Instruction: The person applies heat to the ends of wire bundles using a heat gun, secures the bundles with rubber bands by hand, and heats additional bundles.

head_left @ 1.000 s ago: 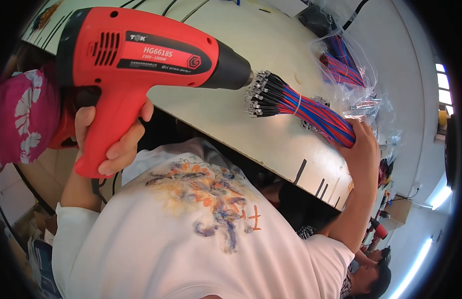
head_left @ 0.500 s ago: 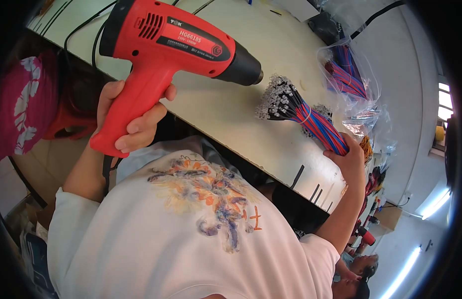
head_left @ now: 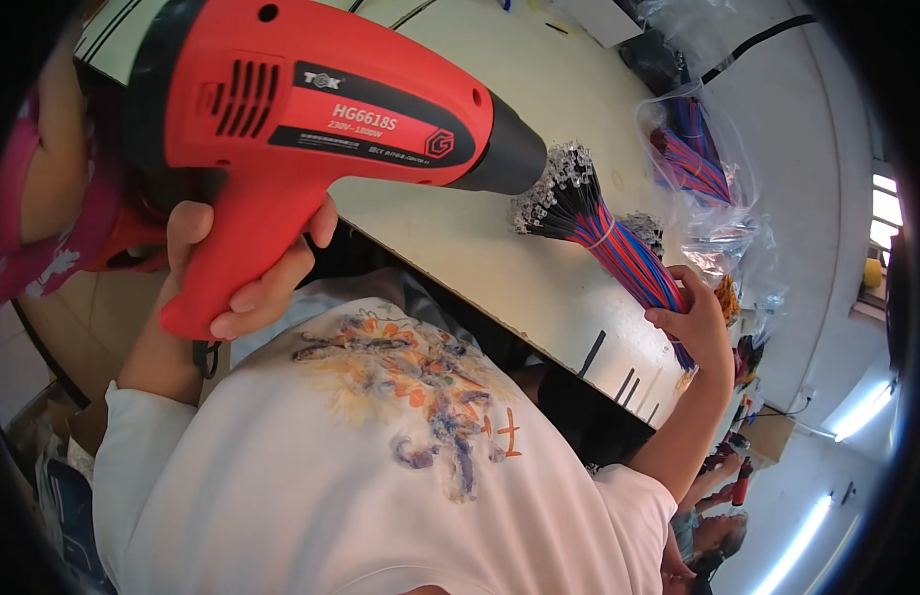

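Note:
My left hand (head_left: pixel 266 293) is wrapped round the grip of a red and black heat gun (head_left: pixel 271 198), held up over the near table edge. Its black nozzle points right, close to the tips of a wire bundle (head_left: pixel 633 258); in this view the nozzle end meets the tips, and I cannot tell whether they touch. The bundle's wires are red and blue with black sleeves and small clear ends, tied by a thin band. My right hand (head_left: pixel 700 322) grips the bundle's lower end, tilting the clear ends up and left. Another bunch with clear ends (head_left: pixel 643 228) lies partly hidden behind it.
The pale table (head_left: pixel 440 233) runs diagonally, with black strips (head_left: pixel 592 352) near its edge. A clear plastic bag (head_left: pixel 742 178) holds more red and blue wires. A person's arm (head_left: pixel 53 188) in pink is at left; other people (head_left: pixel 718 535) sit at lower right.
The heat gun has come nearer the camera, its nozzle moving right to the bundle's clear ends. The bundle has turned slightly more upright. At left, another person's arm has come into view.

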Motion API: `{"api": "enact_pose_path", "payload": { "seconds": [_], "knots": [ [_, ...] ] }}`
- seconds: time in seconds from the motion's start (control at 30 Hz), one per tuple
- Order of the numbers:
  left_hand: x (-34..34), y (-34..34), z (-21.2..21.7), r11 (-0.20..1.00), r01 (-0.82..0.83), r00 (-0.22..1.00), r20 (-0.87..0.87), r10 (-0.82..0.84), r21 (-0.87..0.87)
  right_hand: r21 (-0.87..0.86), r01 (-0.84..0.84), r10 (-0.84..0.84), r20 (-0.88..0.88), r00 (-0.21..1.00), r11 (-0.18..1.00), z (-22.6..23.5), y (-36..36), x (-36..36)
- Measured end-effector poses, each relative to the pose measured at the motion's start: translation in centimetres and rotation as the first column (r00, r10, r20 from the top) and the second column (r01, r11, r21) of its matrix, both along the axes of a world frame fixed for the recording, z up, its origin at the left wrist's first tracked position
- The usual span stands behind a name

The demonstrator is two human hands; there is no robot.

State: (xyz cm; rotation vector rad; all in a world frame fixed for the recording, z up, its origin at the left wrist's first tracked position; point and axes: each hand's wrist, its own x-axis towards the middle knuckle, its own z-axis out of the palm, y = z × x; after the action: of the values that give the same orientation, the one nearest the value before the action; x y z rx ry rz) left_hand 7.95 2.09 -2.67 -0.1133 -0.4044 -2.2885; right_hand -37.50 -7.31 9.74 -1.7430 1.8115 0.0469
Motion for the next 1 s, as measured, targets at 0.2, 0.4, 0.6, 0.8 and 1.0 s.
{"api": "enact_pose_path", "payload": {
  "seconds": [0.2,0.4,0.6,0.8,1.0],
  "knots": [
    [-0.5,0.6,-1.2,0.995,-0.024,1.0,-0.002,0.025,0.101,0.099,0.058,-0.061,0.029,0.998,0.993,0.6,0.2,0.8],
    [-0.3,0.3,-2.5,0.996,-0.029,1.0,-0.004,0.029,0.083,0.158,0.054,-0.067,0.08,0.995,0.986,0.2,0.0,-0.5],
    [-0.9,-0.6,-3.3,0.997,0.021,0.995,-0.094,-0.014,0.08,0.239,-0.016,-0.043,0.236,0.971,0.971,-1.1,-0.7,-3.0],
    [-0.7,-1.2,-2.0,0.999,0.039,0.985,-0.169,-0.036,0.016,0.259,-0.041,-0.065,0.387,0.92,0.965,-2.8,-0.8,-6.0],
    [0.0,-0.4,-2.2,0.998,0.039,0.986,-0.162,-0.029,0.058,0.12,-0.041,-0.008,0.381,0.925,0.992,-2.8,-0.5,-5.7]
  ]
}}
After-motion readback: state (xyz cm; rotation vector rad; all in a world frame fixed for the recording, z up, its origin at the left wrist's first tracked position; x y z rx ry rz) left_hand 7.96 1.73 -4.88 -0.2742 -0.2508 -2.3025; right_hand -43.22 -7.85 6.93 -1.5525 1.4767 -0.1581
